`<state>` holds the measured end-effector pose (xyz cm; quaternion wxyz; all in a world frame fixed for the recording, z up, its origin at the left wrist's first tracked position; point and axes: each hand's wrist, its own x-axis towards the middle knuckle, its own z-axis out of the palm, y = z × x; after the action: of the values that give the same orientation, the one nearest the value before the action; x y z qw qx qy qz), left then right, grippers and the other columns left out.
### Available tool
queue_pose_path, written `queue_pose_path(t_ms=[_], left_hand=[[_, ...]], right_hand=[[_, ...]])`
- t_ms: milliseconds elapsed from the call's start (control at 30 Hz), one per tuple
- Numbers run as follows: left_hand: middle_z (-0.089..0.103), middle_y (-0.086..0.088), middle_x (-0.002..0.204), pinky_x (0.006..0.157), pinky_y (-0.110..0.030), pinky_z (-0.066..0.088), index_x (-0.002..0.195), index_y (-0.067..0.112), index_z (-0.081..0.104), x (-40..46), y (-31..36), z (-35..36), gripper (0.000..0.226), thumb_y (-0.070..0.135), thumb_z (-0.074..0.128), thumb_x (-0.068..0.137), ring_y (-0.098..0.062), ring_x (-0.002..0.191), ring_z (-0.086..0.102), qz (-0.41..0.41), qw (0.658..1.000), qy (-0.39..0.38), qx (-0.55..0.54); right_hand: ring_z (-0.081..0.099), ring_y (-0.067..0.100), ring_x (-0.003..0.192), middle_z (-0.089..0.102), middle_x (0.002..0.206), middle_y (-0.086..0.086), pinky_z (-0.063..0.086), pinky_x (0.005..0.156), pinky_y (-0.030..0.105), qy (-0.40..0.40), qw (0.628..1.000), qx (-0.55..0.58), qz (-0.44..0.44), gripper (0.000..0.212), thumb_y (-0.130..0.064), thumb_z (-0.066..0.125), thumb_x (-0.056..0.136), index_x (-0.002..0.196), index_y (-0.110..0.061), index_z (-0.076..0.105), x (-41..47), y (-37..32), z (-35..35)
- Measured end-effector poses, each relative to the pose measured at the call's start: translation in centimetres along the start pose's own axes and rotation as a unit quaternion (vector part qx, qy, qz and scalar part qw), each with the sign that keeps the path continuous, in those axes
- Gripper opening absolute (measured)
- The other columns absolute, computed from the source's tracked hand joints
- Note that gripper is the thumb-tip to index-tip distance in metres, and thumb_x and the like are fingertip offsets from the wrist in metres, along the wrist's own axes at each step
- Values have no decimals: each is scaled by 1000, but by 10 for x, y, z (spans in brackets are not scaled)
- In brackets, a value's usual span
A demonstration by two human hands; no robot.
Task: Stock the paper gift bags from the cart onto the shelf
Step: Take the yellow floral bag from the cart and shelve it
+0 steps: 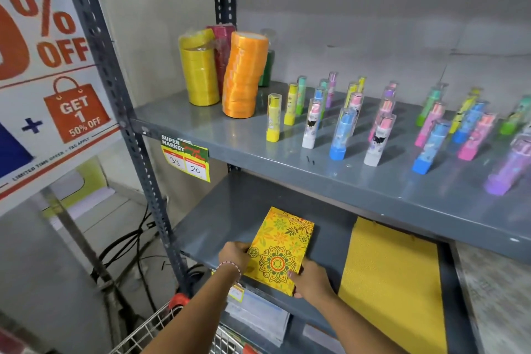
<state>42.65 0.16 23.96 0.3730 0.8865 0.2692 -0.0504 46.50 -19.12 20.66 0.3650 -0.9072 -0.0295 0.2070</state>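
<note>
Both your hands pinch the patterned gift bag (280, 247) over the lower shelf (218, 227): left hand (234, 256) at its left edge, right hand (309, 279) at the near corner. Lay it flat, square beside the plain yellow bag (393, 282). Upper shelf (330, 178) overhangs closely; cart (161, 330) sits below.

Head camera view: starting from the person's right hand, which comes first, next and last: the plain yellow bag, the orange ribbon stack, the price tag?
From the right hand:
1. Plain yellow bag, flat on the lower shelf, just to its right.
2. Price tag, on the upper shelf's front edge, up and left.
3. Orange ribbon stack, standing on the upper shelf, farther back.
</note>
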Motion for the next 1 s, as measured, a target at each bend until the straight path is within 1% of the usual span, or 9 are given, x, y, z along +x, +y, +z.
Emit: queue_pose_path(t_ms=[133,300,367,433,567,700,800,867,1000], left_hand=[[64,5,83,72,-17,40,107,28,72,3,-3,2,48,2,57,70,-9,92,63,-3,1000,-2,-15],[64,-3,82,69,-19,42,102,23,74,6,-8,9,41,2,56,71,-9,80,55,6,999,22,-31],[68,-6,87,71,-18,39,96,20,75,1,-9,10,30,4,59,75,-15,82,57,-17,994,45,-98],[70,-10,93,78,-21,40,93,20,74,-7,-15,10,19,10,64,79,-4,108,52,-48,974,74,-207],[66,-12,113,91,-32,48,117,0,64,-56,-55,5,32,9,63,87,-24,106,61,-125,868,145,-458],[66,-16,106,74,-32,44,105,3,66,-130,-117,7,22,18,54,93,-26,88,60,-221,747,173,-603],[56,-9,114,90,-39,41,100,7,60,-204,-168,11,27,29,45,97,-30,108,52,-304,646,241,-658],[52,-8,113,93,-43,41,105,5,54,-249,-199,24,32,35,45,97,-33,110,49,-354,573,283,-683],[53,-17,84,60,-32,36,81,-3,51,-302,-244,53,36,28,44,98,-27,67,46,-409,486,344,-692]], right_hand=[[73,21,60,73,91,9,62,61,38,-8,1000,10,8,22,-26,64,88,106,-13,61,-3,-4,-3],[73,24,62,74,89,8,61,58,42,-3,1000,14,10,25,-27,65,87,107,-14,59,2,-1,-2],[73,26,70,73,93,9,61,62,42,27,999,-27,3,28,-35,62,87,106,-15,56,-3,-2,-3],[69,27,90,64,113,11,58,69,36,93,991,-100,-19,38,-41,53,91,118,-15,51,-15,-5,-8],[64,18,94,54,127,2,40,52,19,168,973,-88,-132,41,-40,47,94,132,-26,49,-56,-17,-18],[64,18,76,64,108,2,49,66,31,131,954,20,-267,21,-23,60,89,107,-32,65,-75,-20,-8],[60,3,82,67,94,7,45,64,6,35,933,46,-354,31,-9,63,85,92,-39,65,-86,-31,22],[59,-1,88,67,88,3,44,64,4,-41,924,33,-380,50,-2,63,84,85,-51,61,-92,-39,55],[63,2,83,70,85,-6,48,67,18,-172,895,-5,-413,58,-3,63,84,87,-60,59,-104,-46,126]])
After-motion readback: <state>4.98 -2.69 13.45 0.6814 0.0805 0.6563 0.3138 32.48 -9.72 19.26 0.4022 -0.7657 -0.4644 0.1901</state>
